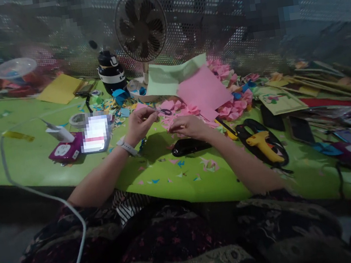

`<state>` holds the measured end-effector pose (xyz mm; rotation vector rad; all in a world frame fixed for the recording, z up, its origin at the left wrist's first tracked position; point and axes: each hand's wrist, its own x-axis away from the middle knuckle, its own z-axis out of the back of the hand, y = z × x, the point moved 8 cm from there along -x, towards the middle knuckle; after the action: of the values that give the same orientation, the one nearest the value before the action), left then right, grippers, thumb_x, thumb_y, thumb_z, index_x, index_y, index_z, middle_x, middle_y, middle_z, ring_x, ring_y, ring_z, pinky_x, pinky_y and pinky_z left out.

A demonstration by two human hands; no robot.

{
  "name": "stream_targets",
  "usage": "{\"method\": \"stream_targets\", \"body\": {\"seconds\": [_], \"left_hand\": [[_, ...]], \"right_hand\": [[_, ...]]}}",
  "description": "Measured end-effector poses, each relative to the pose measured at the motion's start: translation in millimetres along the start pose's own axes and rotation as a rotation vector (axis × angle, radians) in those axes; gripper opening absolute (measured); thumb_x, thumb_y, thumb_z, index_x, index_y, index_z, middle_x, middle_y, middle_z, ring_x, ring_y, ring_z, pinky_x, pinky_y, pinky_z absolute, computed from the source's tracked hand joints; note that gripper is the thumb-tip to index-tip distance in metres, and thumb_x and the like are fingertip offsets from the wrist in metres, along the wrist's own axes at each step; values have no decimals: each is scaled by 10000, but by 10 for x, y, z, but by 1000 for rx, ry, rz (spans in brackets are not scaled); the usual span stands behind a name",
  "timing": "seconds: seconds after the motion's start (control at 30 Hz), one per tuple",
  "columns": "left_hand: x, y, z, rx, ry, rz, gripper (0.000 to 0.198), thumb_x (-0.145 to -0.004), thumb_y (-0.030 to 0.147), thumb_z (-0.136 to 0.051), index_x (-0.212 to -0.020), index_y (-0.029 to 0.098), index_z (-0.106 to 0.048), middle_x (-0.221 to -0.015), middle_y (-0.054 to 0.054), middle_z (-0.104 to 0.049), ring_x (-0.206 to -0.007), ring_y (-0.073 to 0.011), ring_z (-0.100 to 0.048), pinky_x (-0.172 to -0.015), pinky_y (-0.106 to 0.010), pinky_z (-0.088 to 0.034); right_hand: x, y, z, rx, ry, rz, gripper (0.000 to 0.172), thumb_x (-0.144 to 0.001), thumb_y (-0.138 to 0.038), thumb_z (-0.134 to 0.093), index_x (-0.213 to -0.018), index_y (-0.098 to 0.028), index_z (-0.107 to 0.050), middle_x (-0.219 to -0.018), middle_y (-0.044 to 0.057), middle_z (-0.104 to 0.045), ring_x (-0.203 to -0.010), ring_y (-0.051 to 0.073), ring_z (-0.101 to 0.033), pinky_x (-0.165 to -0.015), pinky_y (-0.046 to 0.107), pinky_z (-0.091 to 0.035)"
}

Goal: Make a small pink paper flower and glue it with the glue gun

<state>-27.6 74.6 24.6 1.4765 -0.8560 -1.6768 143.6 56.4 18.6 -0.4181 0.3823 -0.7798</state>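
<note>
My left hand [140, 122], with a white watch on its wrist, is raised over the green table [20, 156], its fingers pinched on small scissors [163, 111] whose dark handles point right. My right hand [188, 126] lies knuckles up just to the right, fingers curled on a pink scrap of paper I can barely make out. A pile of folded pink paper pieces [233, 106] lies behind both hands. A black stapler-like object [188, 146] sits on the table directly under my right wrist.
A yellow glue gun [264, 145] with a black cord lies right. Pink sheet [202, 91], pale green sheet [171, 76], fan [140, 26] and black bottle [111, 75] stand behind. A phone [95, 134], purple case [66, 150], tape roll [78, 119] and white cable [42, 196] are left. Paper scraps litter the table.
</note>
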Motion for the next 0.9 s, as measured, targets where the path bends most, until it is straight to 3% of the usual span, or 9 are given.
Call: {"method": "stream_targets", "body": {"seconds": [0.1,0.17,0.43,0.53,0.67,0.77,0.9], "left_hand": [[-22,-32,5,-6,-15,-2,206,-815,333,-682,-804,129,-712,-718,-57,-720,-624,-113,-655,-617,-229,-546],[-21,-22,8,-21,-15,-8,183,-817,312,-679,-799,132,-710,-713,-55,-722,-621,-112,-654,-611,-228,-543],[-37,-14,62,-36,46,-5,159,-820,282,-662,-766,140,-709,-661,-45,-713,-586,-109,-649,-583,-220,-529],[-32,-49,44,-1,47,9,170,-803,303,-672,-761,142,-708,-665,-46,-715,-595,-112,-652,-587,-222,-540],[-10,-68,0,12,22,22,208,-800,345,-676,-754,143,-702,-672,-47,-715,-588,-113,-645,-580,-226,-549],[4,-68,-11,6,11,28,231,-797,370,-680,-755,144,-701,-684,-52,-718,-597,-118,-652,-579,-228,-553],[13,-79,-18,-10,5,43,266,-780,409,-692,-740,147,-699,-669,-45,-709,-579,-125,-647,-555,-231,-542]], "right_hand": [[-53,32,-60,50,-80,-41,167,-910,-297,-664,-958,-236,-812,-902,58,-737,-804,161,-637,-711,281,-429],[-50,61,-11,92,-65,-72,159,-903,-290,-672,-953,-241,-815,-899,61,-740,-796,165,-633,-703,287,-426],[293,461,723,236,235,-299,192,-893,-276,-641,-980,-223,-803,-1007,77,-775,-881,230,-689,-782,351,-485],[441,668,862,357,251,-426,219,-894,-225,-602,-986,-177,-794,-1031,108,-775,-946,254,-692,-805,350,-478],[467,789,754,365,124,-509,220,-879,-208,-593,-991,-170,-779,-1034,94,-775,-922,230,-695,-752,303,-465],[404,764,601,333,32,-517,229,-867,-228,-596,-1010,-180,-767,-1030,71,-772,-831,195,-689,-693,274,-448],[307,692,435,400,-23,-513,253,-834,-278,-634,-1026,-178,-766,-1068,91,-761,-882,214,-677,-697,274,-443]]}}
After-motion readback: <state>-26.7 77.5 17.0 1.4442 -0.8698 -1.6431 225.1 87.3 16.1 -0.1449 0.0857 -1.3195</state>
